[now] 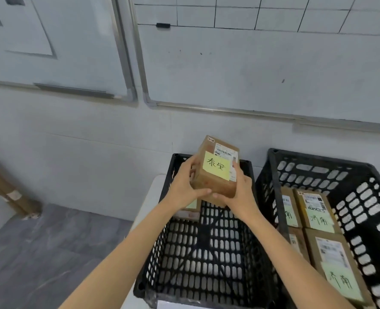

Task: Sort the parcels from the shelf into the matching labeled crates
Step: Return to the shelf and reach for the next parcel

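The parcel [215, 175] is clasped by the left grip [184, 186] and the right grip [240, 194] above the far edge of the left crate [160, 246]. Placing seems in hand; next it must be lowered inside.

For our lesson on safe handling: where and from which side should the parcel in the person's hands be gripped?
Take the parcel by its opposite side faces, one hand from each side, as the left hand and right hand do. Its flat sides suit this, and the yellow note on top is left uncovered.
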`<state>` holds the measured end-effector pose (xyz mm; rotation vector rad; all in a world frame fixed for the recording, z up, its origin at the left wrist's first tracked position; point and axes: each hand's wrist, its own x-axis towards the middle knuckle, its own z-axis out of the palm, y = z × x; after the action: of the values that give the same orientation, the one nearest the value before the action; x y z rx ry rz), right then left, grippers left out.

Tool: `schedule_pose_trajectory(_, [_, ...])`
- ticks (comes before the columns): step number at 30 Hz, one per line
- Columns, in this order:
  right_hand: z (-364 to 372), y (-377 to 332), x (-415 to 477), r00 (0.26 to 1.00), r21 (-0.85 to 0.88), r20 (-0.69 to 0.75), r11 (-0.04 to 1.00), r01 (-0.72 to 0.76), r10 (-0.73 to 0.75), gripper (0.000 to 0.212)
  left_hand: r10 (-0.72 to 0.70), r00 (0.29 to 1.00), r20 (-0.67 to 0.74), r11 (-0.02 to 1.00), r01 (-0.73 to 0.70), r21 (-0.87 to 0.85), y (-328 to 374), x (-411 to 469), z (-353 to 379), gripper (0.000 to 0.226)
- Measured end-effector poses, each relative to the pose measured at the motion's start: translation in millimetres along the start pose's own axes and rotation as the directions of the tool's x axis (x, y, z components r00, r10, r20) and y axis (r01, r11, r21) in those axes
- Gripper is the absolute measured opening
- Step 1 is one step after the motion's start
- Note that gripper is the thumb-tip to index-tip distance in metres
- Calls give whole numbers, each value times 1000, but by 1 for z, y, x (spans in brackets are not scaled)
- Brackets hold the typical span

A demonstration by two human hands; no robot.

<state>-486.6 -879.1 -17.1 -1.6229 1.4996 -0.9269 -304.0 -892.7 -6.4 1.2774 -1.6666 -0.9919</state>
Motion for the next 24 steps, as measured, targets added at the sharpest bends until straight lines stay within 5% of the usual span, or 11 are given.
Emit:
schedule_pose_trajectory(3, [6,10,16,1000,-3,-2,1000,-26,26,125,37,998,52,999,-38,25,-11,5,5,92])
schedule_pose_trajectory(13, [11,27,17,990,-119,57,986,-119,126,105,53,994,96,996,-59,61,-34,8,18,72])
schedule_pose_trajectory(24, [22,57,-12,979,-70,49,979,-194,197,115,-89,980,179,995,96,-30,-31,13,2,42])
